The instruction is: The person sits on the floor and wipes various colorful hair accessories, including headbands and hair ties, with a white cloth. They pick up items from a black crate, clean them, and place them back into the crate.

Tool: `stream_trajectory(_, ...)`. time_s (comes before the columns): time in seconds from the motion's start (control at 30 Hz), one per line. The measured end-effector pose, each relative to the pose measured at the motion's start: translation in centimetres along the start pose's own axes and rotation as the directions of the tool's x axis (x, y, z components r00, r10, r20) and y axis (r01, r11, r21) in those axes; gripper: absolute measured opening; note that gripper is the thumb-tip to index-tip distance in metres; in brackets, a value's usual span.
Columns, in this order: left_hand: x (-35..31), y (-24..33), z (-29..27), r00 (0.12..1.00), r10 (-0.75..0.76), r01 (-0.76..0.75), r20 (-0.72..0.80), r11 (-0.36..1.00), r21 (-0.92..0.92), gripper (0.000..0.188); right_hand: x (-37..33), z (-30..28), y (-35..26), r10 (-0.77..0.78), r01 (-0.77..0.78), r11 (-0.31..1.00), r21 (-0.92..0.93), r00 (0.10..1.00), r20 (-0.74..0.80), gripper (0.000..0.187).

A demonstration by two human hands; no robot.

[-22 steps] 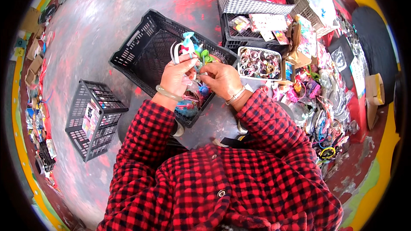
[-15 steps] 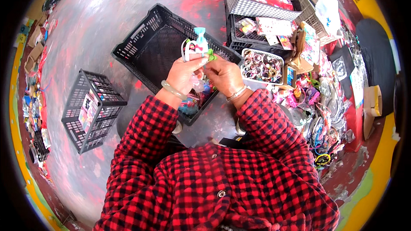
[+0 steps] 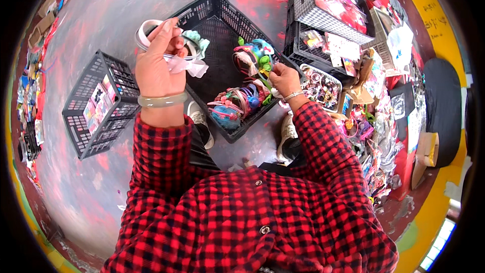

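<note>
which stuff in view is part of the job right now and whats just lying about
In use:
- pale hoop-shaped bands, held in the left hand
- multicoloured soft hair pieces near the right hand
- black slatted plastic crate holding those pieces

Lying about:
- black slatted crate at far left
- white rectangular tray of small bands
- grey woven-look plastic basket

My left hand (image 3: 160, 71) grips white headbands (image 3: 142, 31), a pale green bow (image 3: 199, 42) just right of it. Left of my right hand (image 3: 286, 79), colourful headbands (image 3: 263, 61) lie in a black crate (image 3: 220, 48); a smaller crate (image 3: 115, 127) stands left of my left hand.
</note>
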State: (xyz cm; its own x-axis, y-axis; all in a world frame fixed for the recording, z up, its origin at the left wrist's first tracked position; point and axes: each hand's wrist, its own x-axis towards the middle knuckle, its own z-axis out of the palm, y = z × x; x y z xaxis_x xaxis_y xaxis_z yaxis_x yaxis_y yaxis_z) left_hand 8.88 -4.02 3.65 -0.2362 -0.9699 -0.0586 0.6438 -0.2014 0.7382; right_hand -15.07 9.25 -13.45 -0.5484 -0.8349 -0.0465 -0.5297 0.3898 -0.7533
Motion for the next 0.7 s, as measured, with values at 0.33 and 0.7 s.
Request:
stream_trajectory(0.33, 0.4, -0.9, -1.3, 0.977, -0.207, 0.205, 0.047, 0.978, 0.044, 0.021, 3.2, 9.5, 4.1, 0.071, -0.039, 0.989, -0.145, 0.972, 0.222, 0.019)
stream_trajectory(0.7, 1.4, -2.3, -1.2, 0.946, -0.324, 0.323, 0.007, 0.944, 0.062, 0.020, 6.1, 15.5, 9.4, 0.233, -0.170, 0.929, -0.329, 0.959, 0.161, 0.023)
